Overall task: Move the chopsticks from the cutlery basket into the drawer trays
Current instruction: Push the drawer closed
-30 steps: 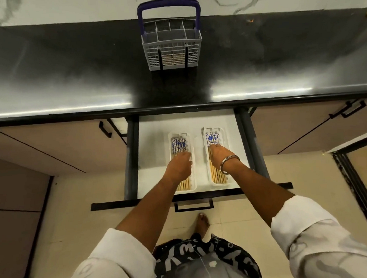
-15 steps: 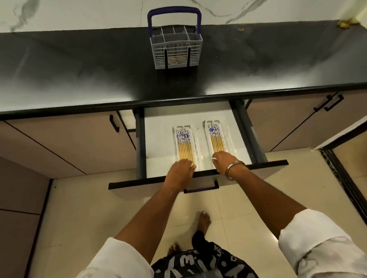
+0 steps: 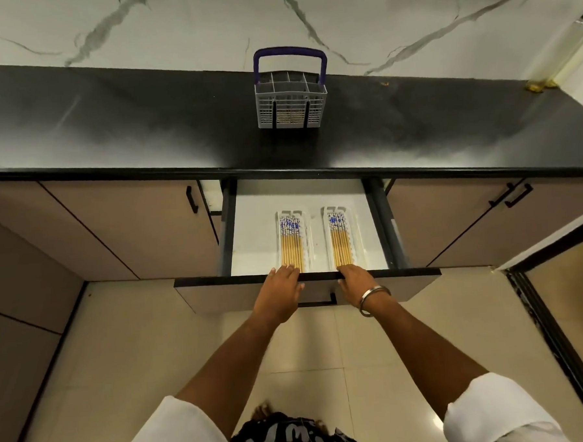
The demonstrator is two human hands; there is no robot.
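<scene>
Two clear trays lie side by side in the white drawer. The left tray and the right tray each hold several wooden chopsticks with blue-patterned tops, the left bundle and the right bundle. My left hand and my right hand rest flat on the drawer's dark front edge, fingers over the rim, holding no chopsticks. The grey cutlery basket with a blue handle stands on the black counter; no chopsticks stand up out of it.
The black counter runs across the view under a marble wall. Beige cabinet doors with black handles flank the drawer. A dark door frame stands at the right. Tiled floor lies below.
Both hands drew back from the chopsticks in the trays to the drawer's front edge. The drawer has slid part way in under the counter, and the view has pulled back.
</scene>
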